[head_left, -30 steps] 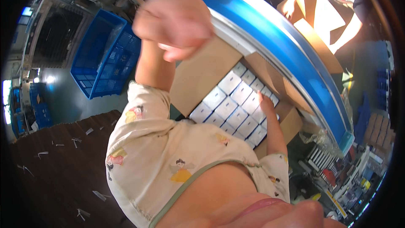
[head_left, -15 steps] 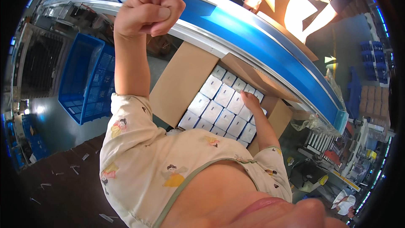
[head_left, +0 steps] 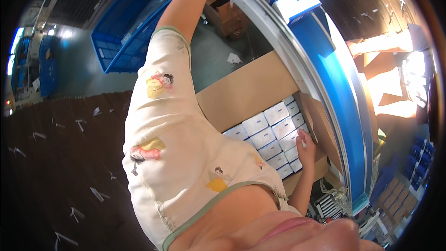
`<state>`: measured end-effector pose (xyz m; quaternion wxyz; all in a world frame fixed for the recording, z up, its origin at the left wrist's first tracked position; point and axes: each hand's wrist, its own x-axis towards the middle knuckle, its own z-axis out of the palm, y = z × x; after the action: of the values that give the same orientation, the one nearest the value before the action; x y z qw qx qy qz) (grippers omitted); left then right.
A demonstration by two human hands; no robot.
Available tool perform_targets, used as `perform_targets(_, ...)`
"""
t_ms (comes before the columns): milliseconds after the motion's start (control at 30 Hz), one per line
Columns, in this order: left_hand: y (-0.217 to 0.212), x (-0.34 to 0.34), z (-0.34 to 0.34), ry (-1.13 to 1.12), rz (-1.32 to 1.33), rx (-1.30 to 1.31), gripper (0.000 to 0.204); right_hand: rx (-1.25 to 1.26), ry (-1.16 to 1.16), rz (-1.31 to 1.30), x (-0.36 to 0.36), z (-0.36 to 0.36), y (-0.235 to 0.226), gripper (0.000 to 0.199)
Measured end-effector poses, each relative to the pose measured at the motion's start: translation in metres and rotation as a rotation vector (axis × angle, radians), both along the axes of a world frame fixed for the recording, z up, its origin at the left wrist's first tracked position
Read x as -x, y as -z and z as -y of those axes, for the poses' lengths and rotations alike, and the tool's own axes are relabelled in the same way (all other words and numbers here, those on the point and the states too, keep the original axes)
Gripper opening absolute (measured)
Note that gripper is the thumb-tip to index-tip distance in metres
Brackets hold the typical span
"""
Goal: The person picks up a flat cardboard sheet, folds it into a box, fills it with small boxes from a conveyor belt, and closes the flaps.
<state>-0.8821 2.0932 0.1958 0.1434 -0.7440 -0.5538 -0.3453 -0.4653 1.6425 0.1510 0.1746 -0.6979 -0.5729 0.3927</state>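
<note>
My left forearm [head_left: 193,7] reaches up past the top edge, and its hand lies outside the picture. My right hand [head_left: 305,148] is over the right side of an open cardboard carton [head_left: 251,88], its fingers loosely extended and nothing visible in them. Rows of small white boxes [head_left: 262,138] with blue sides fill the carton. Whether my fingertips touch the boxes below them, I cannot tell. Similar blue-and-white boxes [head_left: 297,3] stand in a row on the blue conveyor belt [head_left: 337,79], near where my left arm leaves the view.
The conveyor's metal rail [head_left: 278,42] runs along the carton's far side. Across the belt, another person's arms [head_left: 385,44] are at a second carton [head_left: 383,76]. A blue plastic crate [head_left: 125,42] stands on the floor at the left. Paper scraps [head_left: 97,194] litter the dark floor.
The view has swung left toward the row of boxes on the belt. My left hand, earlier raised with a finger pointing, has left the picture. My right hand stays over the carton.
</note>
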Motion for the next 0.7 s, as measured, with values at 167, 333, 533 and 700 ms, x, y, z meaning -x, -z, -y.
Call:
perform_targets(167, -0.01, 0.021, -0.049, -0.2, -0.168, 0.419, 0.032, -0.049, -0.008, -0.014, 0.033, -0.017, -0.077, 0.027)
perform_targets(333, -0.004, 0.004, -0.064, -0.188, -0.169, 0.175, 0.044, -0.181, 0.031, -0.045, 0.031, -0.036, -0.117, 0.03)
perform_targets(533, -0.04, -0.079, 0.004, 0.323, 0.317, 0.947, 0.073, -0.37, 0.421, -0.256, -0.01, -0.131, -0.099, 0.058)
perform_targets(700, -0.028, -0.198, 0.101, 0.535, -0.044, 0.922, 0.097, -0.248, 0.628, 0.101, -0.061, -0.15, -0.066, 0.066)
